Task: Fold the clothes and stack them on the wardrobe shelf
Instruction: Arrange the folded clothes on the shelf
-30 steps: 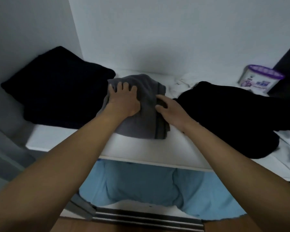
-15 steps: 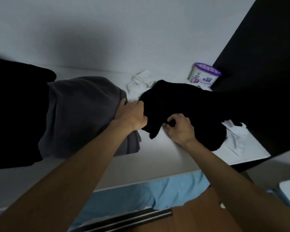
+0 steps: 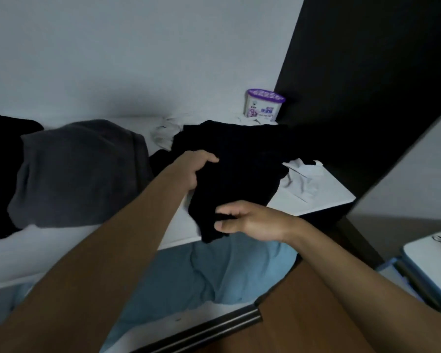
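At the shelf (image 3: 323,189) front edge, your left hand (image 3: 199,171) and right hand (image 3: 250,220) hold the black garment (image 3: 239,159), not folded yet; the folded grey one (image 3: 79,169) is done

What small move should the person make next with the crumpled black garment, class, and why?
Probably lift the crumpled black garment clear of the white wardrobe shelf to shake it flat: the left hand and right hand both grip it, and it is bunched, unfolded.

Single head-worn view, forward and down, close over the wardrobe shelf (image 3: 69,245).
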A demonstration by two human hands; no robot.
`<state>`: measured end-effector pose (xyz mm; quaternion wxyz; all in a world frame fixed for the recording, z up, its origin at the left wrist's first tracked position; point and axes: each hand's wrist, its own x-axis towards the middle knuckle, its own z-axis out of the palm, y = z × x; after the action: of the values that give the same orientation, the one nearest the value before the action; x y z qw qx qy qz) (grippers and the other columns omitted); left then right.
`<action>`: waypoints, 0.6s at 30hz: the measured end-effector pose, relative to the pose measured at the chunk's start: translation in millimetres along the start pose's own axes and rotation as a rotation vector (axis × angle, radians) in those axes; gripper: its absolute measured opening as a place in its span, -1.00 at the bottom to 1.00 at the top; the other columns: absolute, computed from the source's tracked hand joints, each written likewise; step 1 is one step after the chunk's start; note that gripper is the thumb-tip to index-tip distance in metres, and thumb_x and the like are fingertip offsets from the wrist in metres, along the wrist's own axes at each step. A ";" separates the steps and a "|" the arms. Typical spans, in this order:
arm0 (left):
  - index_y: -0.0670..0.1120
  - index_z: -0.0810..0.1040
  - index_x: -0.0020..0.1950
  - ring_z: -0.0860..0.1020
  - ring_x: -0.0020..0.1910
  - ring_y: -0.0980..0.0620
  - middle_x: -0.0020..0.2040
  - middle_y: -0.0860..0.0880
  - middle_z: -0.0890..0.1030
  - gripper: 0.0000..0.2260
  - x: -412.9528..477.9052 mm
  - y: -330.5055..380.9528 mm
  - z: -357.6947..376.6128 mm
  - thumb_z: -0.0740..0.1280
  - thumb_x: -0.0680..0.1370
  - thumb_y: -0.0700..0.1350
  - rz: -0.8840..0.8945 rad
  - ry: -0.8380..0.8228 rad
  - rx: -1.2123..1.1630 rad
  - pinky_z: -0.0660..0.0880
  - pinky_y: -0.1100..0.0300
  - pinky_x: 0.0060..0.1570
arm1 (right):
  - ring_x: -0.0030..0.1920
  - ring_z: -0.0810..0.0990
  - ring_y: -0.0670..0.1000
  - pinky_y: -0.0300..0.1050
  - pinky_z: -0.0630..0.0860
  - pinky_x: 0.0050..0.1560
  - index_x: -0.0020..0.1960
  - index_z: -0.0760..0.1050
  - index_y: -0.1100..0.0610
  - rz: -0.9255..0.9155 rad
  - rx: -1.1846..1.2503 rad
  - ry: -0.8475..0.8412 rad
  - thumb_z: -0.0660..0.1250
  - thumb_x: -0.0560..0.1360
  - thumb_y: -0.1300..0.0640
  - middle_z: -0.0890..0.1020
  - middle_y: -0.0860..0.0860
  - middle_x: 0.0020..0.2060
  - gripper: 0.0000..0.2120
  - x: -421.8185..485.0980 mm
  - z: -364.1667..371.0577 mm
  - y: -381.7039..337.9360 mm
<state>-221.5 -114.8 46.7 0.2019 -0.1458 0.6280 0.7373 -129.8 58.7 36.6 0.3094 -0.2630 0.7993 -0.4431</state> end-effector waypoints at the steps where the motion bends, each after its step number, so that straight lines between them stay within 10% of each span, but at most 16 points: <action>1: -0.25 0.49 0.34 0.59 0.13 -0.25 0.23 -0.27 0.57 -0.65 -4.7 -5.4 14.7 0.33 0.55 -0.25 0.036 0.059 -0.012 0.57 -0.11 0.13 | -0.09 0.54 -0.15 -0.21 0.42 0.04 -0.08 0.61 0.10 0.018 -0.005 0.033 0.28 0.63 0.13 0.61 -0.14 -0.19 -0.83 -12.8 -1.3 8.2; 8: -0.01 0.63 0.08 0.65 -0.02 0.04 -0.06 0.01 0.70 -0.69 -79.5 -48.4 85.6 0.27 0.52 -0.36 0.487 -0.127 0.305 0.59 0.18 0.00 | 0.18 0.65 0.15 0.20 0.55 0.16 0.28 0.49 0.04 0.273 0.759 0.321 0.18 0.50 -0.39 0.66 0.17 0.18 -0.40 -73.0 -61.4 51.6; 12: 0.08 0.61 0.02 0.59 -0.04 0.23 -0.09 0.20 0.64 -0.85 -118.5 -100.3 95.7 0.37 0.51 -0.14 0.373 -0.442 0.744 0.51 0.28 0.00 | 0.07 0.69 0.14 0.04 0.61 0.10 0.23 0.60 0.17 0.168 1.008 0.433 0.36 0.55 -0.08 0.67 0.18 0.15 -0.61 -70.2 -57.3 37.1; 18: 0.06 0.49 0.36 0.53 0.33 -0.05 0.32 -0.06 0.59 -0.37 -144.5 -164.8 58.3 0.46 0.38 0.31 0.137 -0.214 -0.153 0.45 -0.18 0.30 | 0.10 0.69 0.11 0.02 0.62 0.12 0.25 0.59 0.17 0.026 0.951 0.421 0.47 0.47 0.15 0.71 0.12 0.07 -0.64 -107.2 -21.7 51.3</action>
<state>-13.4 -52.6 -18.6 0.2051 -0.0382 0.5535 0.8063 -81.3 169.1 29.0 0.2328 0.0112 0.5578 -0.7966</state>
